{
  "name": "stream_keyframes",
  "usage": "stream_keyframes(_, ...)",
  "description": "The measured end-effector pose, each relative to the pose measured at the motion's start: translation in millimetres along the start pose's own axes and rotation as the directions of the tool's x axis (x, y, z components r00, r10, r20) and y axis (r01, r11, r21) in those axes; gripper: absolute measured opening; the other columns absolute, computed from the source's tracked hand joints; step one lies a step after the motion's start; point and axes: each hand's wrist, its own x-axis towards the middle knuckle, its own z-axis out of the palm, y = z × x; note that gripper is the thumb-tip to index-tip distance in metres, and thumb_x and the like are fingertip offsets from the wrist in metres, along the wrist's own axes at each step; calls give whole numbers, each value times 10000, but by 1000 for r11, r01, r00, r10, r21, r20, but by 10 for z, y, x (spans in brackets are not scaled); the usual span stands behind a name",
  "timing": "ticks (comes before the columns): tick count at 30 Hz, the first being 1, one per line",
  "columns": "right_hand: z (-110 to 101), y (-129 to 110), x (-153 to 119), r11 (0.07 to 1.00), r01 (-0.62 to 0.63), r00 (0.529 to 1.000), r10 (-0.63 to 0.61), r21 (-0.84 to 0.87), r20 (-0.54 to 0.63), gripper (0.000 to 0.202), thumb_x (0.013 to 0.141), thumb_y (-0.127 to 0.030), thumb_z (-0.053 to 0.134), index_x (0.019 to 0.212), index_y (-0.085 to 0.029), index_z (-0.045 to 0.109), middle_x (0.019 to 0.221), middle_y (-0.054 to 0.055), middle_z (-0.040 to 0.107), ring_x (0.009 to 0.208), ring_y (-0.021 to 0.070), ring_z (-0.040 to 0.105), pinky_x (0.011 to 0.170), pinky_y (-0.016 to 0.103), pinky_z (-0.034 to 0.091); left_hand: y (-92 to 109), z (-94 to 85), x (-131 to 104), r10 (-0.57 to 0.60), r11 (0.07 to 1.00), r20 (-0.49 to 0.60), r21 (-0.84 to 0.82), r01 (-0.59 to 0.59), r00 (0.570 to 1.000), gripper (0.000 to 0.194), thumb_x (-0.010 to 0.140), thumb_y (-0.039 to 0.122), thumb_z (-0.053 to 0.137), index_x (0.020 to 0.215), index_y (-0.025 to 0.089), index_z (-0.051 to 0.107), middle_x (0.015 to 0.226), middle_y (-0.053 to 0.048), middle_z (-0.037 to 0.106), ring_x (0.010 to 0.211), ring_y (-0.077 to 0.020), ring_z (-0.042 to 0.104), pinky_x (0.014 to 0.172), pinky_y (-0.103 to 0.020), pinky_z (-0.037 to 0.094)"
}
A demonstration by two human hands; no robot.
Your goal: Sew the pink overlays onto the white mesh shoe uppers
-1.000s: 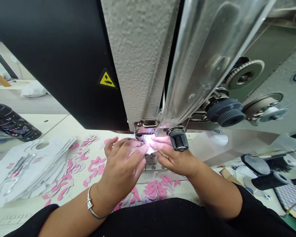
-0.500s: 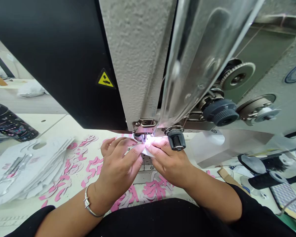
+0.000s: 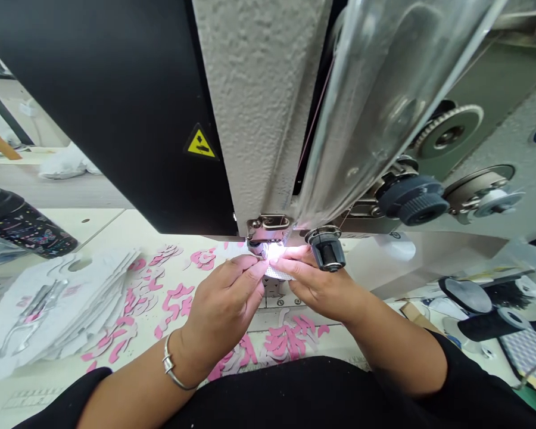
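A small white mesh-textured fabric piece (image 3: pixel 279 273) lies under the lit needle area of a sewing machine (image 3: pixel 254 107). My left hand (image 3: pixel 227 295) pinches its left edge between thumb and curled fingers, just in front of the presser foot (image 3: pixel 259 245). From the right, my right hand (image 3: pixel 321 289) grips the same piece, its thumb and index tips close to my left fingertips. Glare from the lamp and a dark tension knob (image 3: pixel 328 253) hide part of the right fingers.
Pink and white cut pieces (image 3: pixel 286 342) are scattered in front and to the left. Stacked white fabric panels (image 3: pixel 71 310) lie at left, near a dark patterned bottle (image 3: pixel 24 223). Black thread spools (image 3: pixel 494 325) stand at right. The machine head hangs low over my hands.
My left fingers, earlier stretched toward the presser foot, are now curled in tighter. The fabric piece shows more toward my right hand. The whole view has shifted slightly.
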Motion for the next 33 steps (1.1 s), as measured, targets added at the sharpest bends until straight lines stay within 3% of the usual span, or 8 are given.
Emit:
stream_keyframes(10, 4, 42, 25, 998, -12, 1000, 12, 58, -4, 251, 932, -148, 472, 1021, -225, 694, 1027, 63, 664, 958, 188, 629, 863, 369, 506, -2, -16, 27, 19, 1000, -12, 18, -19, 1000, 293, 843, 71, 608, 1120, 166, 628, 1054, -96, 695, 997, -224, 659, 895, -357, 548)
stream_keyframes(15, -12, -94, 7, 993, 11, 999, -7, -120, 35, 294, 918, -104, 447, 1084, -203, 668, 1061, 74, 673, 1041, 222, 591, 906, 423, 485, -106, 16, 44, 25, 996, -52, -81, -29, 998, 280, 837, 70, 610, 1080, 204, 641, 1033, -74, 696, 1003, -209, 660, 892, -351, 549)
stream_keyframes(20, -38, -241, -13, 945, 108, 990, -73, -308, 122, 240, 896, -100, 488, 826, -233, 675, 1039, 36, 701, 989, 231, 584, 830, 439, 478, -214, 42, 42, 24, 988, -61, -149, -33, 998, 284, 822, 75, 643, 1062, 226, 647, 1059, -57, 665, 977, -177, 656, 858, -316, 555)
stream_keyframes(23, -17, -266, -17, 928, 109, 993, -88, -356, 73, 228, 902, -126, 503, 807, -239, 676, 1043, 35, 702, 968, 221, 587, 773, 422, 478, -248, 57, 53, 10, 977, -61, -211, -22, 998, 277, 827, 75, 641, 1054, 233, 647, 1049, -46, 652, 962, -167, 658, 836, -308, 564)
stream_keyframes(29, 98, -217, -25, 981, -38, 997, 26, -189, -66, 206, 903, -188, 529, 1019, -258, 684, 1008, 47, 686, 1094, 230, 572, 953, 420, 483, -332, 153, 78, -97, 952, -88, -297, 67, 991, 106, 835, 137, 645, 895, 219, 676, 948, -17, 696, 967, -176, 680, 849, -313, 571)
stream_keyframes(33, 147, -172, -17, 994, -61, 994, 52, -94, -99, 209, 909, -179, 526, 1039, -249, 674, 1030, 57, 680, 1065, 223, 591, 951, 414, 506, -339, 212, 87, -228, 942, -87, -271, 197, 970, 62, 835, 203, 648, 860, 224, 701, 912, -7, 722, 932, -180, 697, 826, -306, 580)
